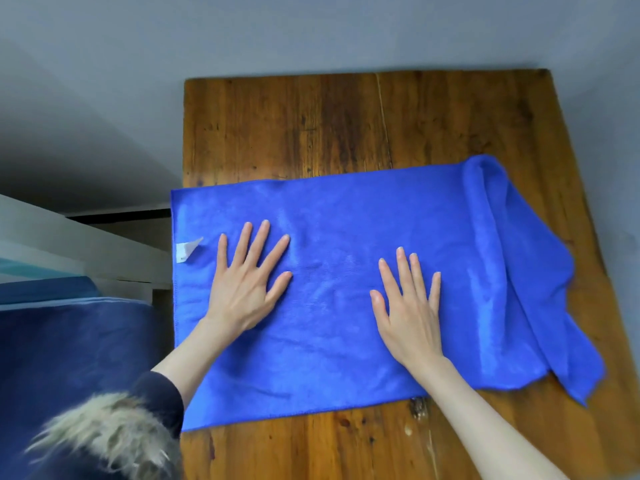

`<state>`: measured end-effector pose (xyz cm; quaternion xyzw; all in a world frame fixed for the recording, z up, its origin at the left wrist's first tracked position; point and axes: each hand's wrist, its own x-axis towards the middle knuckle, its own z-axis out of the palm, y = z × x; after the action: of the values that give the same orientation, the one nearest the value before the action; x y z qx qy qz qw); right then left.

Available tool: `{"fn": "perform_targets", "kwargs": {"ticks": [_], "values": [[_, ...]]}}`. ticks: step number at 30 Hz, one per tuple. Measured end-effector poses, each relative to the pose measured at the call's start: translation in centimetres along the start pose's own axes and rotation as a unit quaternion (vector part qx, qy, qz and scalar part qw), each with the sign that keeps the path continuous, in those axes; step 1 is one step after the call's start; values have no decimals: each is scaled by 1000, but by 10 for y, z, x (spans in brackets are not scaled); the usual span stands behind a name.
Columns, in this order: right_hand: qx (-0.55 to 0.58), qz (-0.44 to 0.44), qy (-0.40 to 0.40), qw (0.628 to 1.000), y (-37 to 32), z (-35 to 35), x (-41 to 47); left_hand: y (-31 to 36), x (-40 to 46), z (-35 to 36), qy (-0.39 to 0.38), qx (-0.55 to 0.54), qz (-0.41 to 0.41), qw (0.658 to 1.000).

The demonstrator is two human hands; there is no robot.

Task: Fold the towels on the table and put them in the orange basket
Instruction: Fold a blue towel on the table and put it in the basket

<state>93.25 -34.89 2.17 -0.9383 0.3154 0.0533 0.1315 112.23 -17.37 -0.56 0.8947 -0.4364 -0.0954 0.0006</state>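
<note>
A bright blue towel (346, 216) lies spread across the wooden table (329, 126), its left edge at the table's left side with a small white tag (187, 250). The towel's right end is bunched and folded over in loose ridges (512, 258). My left hand (247, 282) presses flat on the left part of the towel, fingers straight and spread. My right hand (408, 303) presses flat on the towel's middle, fingers straight. No orange basket is in view.
Bare wood shows beyond the towel and along the near edge (311, 448). A grey wall (311, 29) stands behind the table. To the left are a white ledge (86, 244) and dark blue fabric (69, 341). A fur-trimmed dark sleeve (114, 434) shows at lower left.
</note>
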Motion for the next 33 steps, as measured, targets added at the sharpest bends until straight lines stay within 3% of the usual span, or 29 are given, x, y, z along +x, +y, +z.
{"fn": "perform_targets", "kwargs": {"ticks": [6,13,19,28,30,33], "values": [[30,60,85,994,77,-37,3,23,2,-9,13,-29,-35,999],[65,187,81,977,169,-52,-4,168,33,-11,7,-66,53,996],[22,73,20,997,198,-36,-29,257,64,-3,-1,-68,100,993],[-40,117,-21,992,284,-55,16,267,71,12,14,-2,104,995],[3,125,-12,992,297,-64,26,265,72,13,13,3,107,994],[184,170,50,967,306,-73,31,266,72,12,7,5,105,994]]}}
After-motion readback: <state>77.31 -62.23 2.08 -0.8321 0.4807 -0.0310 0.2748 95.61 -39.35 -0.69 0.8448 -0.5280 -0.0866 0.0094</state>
